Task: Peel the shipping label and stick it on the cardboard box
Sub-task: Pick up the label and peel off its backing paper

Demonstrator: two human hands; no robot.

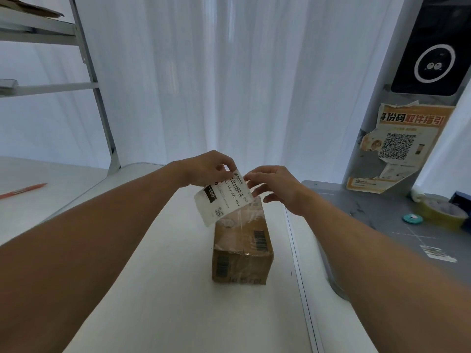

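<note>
A small brown cardboard box, wrapped in clear tape and printed with barcodes, stands on the white table. Above its far end I hold a white shipping label with barcode and black printing, tilted. My left hand pinches the label's top edge. My right hand touches the label's upper right corner with its fingertips. The label's lower part hangs in front of the box's far top edge.
A roll of yellowish tape and a small teal disc lie on the grey bench at right. A torn orange poster with a QR code hangs behind. A red pen lies far left under metal shelving.
</note>
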